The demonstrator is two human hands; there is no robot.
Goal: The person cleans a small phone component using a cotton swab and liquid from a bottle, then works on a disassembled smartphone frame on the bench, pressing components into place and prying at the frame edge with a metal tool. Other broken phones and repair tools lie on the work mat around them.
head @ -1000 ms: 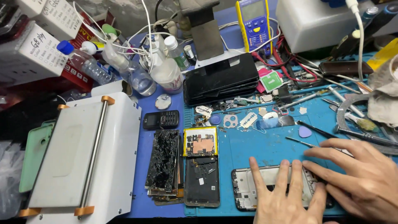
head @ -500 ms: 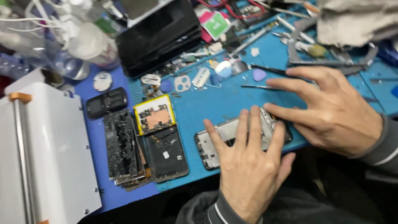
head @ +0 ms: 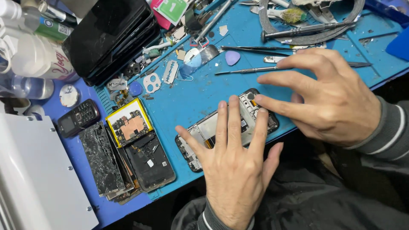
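An opened phone (head: 215, 127) lies near the front edge of the blue mat (head: 200, 91) on the tabletop, its back removed and its inner parts exposed. It is pressed flat by the left hand (head: 232, 164), fingers spread and open across its middle. The right hand (head: 328, 96) is open too, fingertips laid on the phone's upper end. The phone is judged light, thin, stiff and fragile; it is best held by its frame edges.

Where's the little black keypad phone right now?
In the head view, the black keypad phone lies at the left on the dark blue mat, just above the shattered screen and left of the yellow-framed phone board.
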